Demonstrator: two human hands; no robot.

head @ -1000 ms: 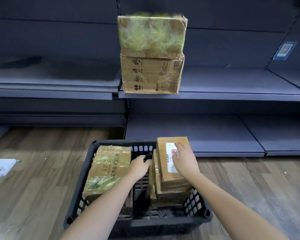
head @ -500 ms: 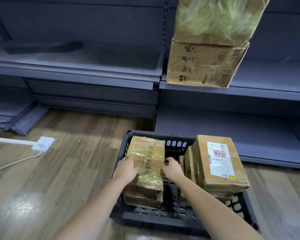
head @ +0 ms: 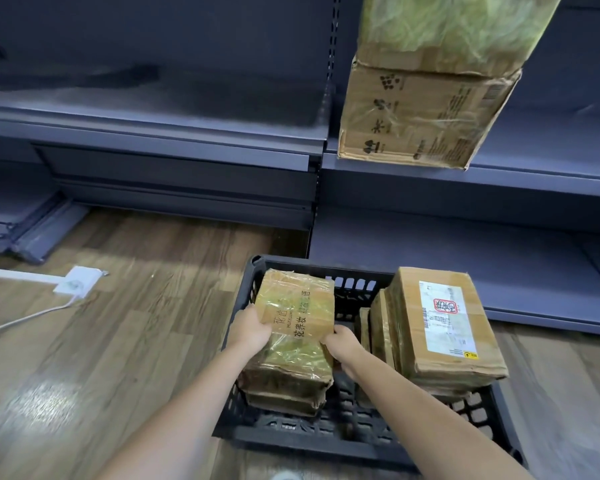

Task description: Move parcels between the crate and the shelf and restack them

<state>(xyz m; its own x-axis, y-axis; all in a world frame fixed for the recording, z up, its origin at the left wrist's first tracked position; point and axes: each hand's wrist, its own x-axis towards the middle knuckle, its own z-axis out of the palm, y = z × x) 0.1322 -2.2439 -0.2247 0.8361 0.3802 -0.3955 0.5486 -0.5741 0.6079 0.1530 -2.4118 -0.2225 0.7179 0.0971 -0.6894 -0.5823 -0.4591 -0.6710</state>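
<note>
Parcel point(head: 297, 315) wrapped in clear tape, on top of the left stack in the black crate point(head: 354, 441) — I now have both hands on it, where a second ago the right hand point(head: 342, 344) rested on the labelled box point(head: 442, 323) on the right stack. My left hand point(head: 252, 329) grips its left edge, the right curls round its right side. The parcel's near end looks tilted up — I judge the lift is starting. Two cartons point(head: 426, 109) sit stacked on the shelf point(head: 551, 174) above.
</note>
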